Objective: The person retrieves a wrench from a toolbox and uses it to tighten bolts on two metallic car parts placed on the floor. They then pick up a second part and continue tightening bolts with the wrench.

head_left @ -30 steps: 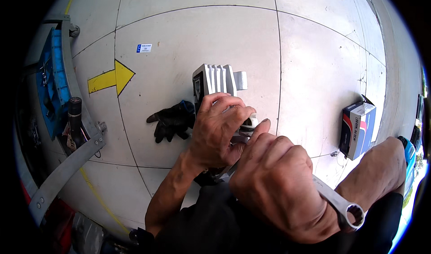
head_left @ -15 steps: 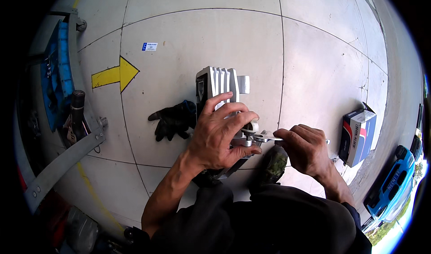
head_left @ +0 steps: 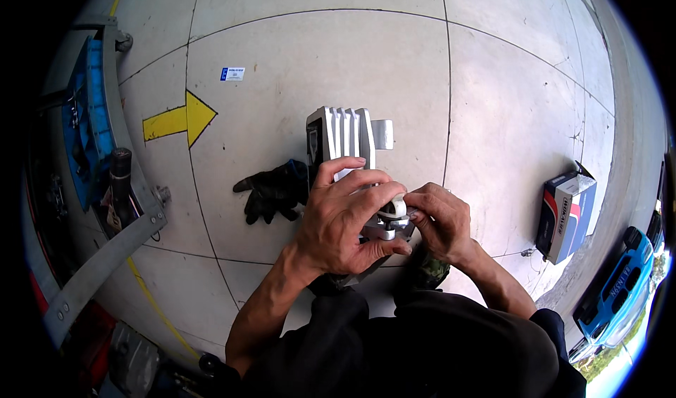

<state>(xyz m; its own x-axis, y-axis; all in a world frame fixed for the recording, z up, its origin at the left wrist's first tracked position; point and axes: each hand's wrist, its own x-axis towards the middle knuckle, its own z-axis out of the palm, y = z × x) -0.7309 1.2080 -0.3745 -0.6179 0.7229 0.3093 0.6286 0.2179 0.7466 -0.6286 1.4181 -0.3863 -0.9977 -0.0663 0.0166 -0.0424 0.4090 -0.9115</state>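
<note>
- Shows silver finned metal part point(head_left: 343, 139) on pale floor point(head_left: 317, 53).
- Grips ringed fitting point(head_left: 399, 207) at its near end with left hand point(head_left: 345, 218).
- Pinches with right hand point(head_left: 443, 222) at fitting's right side; cannot tell on what.
- Has black glove point(head_left: 271, 192) just leftward.

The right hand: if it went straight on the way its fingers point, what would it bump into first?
Most likely the small metal fitting, which the right hand's fingertips seem to touch; past that lies the left hand. Depth is hard to judge here.
</note>
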